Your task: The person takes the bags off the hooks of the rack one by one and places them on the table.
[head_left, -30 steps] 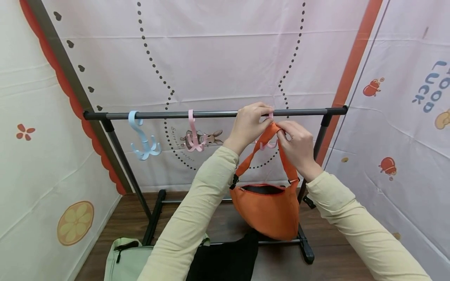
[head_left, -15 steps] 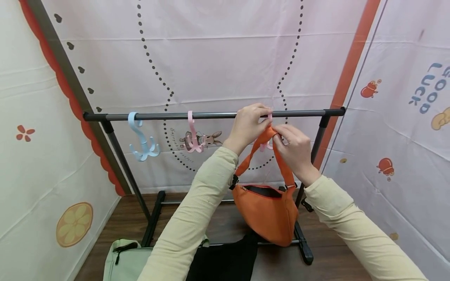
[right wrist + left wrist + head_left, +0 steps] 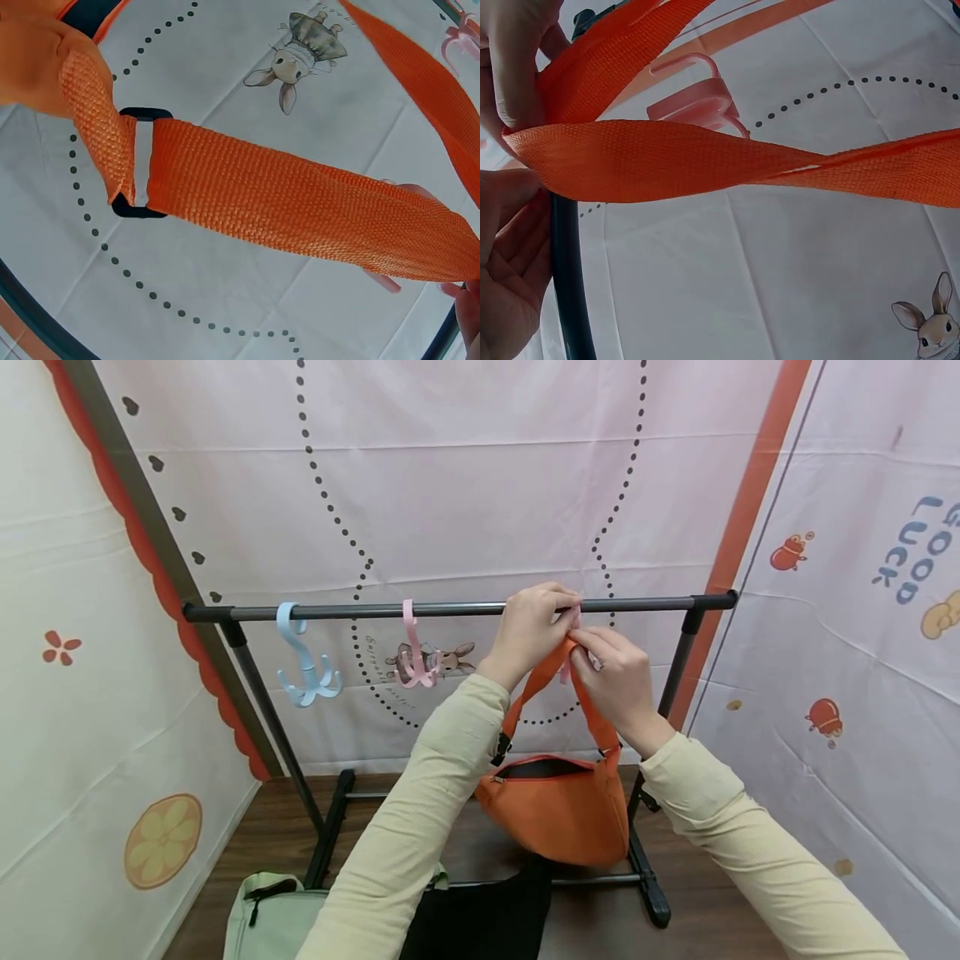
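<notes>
My left hand [image 3: 531,631] is at the black rail and pinches the upper part of a pink hook [image 3: 697,105], mostly hidden behind my hands in the head view. Close beside it, my right hand [image 3: 618,685] pinches the top of the orange strap [image 3: 597,714] of a shoulder bag [image 3: 562,818]. The bag hangs below from this strap, its zipped top partly open. The strap overlaps the hook's prongs in the left wrist view. A black strap ring [image 3: 142,214] shows in the right wrist view.
The black rail [image 3: 465,609] belongs to a floor-standing rack. A light blue hook [image 3: 307,660] and another pink hook [image 3: 412,647] hang farther left. On the floor lie a light green bag [image 3: 273,918] and a black cloth item [image 3: 476,918]. Printed cloth walls surround the rack.
My right hand and the strap's top have moved left and slightly down, close under my left hand. The bag swings a little. My left hand stays at the same place on the rail.
</notes>
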The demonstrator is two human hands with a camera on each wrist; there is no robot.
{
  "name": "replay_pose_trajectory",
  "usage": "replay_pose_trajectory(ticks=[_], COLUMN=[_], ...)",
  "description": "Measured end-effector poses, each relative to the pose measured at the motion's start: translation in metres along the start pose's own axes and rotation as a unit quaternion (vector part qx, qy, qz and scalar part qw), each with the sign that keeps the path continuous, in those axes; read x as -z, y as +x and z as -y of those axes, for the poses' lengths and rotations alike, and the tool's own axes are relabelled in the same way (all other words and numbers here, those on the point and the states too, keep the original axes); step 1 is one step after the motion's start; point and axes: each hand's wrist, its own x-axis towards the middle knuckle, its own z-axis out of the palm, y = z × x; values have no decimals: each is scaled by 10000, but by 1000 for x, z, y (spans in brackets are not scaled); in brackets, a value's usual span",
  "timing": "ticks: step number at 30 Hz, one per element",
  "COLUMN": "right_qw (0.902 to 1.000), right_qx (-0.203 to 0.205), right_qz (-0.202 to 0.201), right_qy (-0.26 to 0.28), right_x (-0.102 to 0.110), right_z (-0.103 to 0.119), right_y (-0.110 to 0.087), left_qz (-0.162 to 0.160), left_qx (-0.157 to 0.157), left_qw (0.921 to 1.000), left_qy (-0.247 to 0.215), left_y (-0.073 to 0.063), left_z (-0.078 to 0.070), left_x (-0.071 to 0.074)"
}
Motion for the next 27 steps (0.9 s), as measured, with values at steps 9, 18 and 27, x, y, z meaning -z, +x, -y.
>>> replay_pose_trajectory(ticks=[9,18,27], right_qw=[9998,9994,9994], right_qx=[-116,-219,-199], right_qz=[-55,-93,10], right_qy=[159,241,266], right_x=[8,17,22], right_z=[6,17,28], right_y=[6,14,17], left_qz=[-14,-1235,-1374], left_qx=[56,121,-19], left_qw=[10000,9868,9814], left_qy=[-14,-1041,-1344], left_y=[-1,-20,-90], left_z=[-1,7,13], left_x=[1,-1,-5])
